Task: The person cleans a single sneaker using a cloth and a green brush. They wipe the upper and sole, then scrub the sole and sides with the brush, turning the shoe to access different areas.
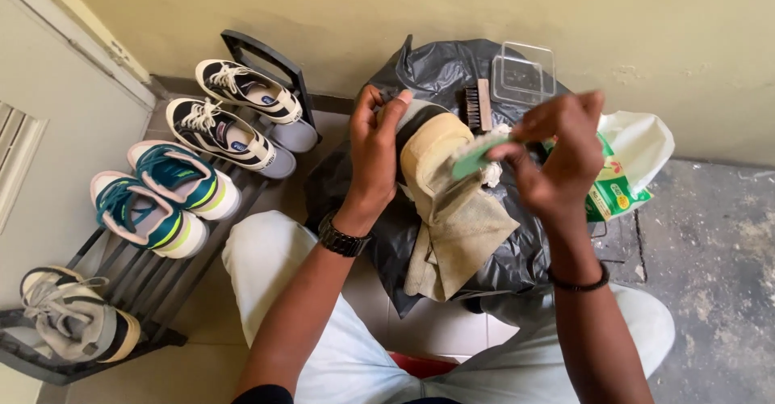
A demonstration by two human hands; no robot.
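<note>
In your left hand (373, 158) you have a beige soft cloth-wrapped shoe (432, 158) with a dark inside; a tan rag (456, 234) hangs below it. Your right hand (557, 158) pinches a pale green plastic-handled brush (476, 158) with white bristles. Under both hands lies a glossy black plastic bag (517, 251). Beyond your left hand stand black-and-white striped sneakers (242, 89) and teal, white and yellow trainers (173, 178).

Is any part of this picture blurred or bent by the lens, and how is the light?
Head view: the right hand and its green brush are motion-blurred; the left hand is sharper. The shoe rack and wall edges bow from wide-angle distortion. Light is soft daylight, with no glare.
</note>
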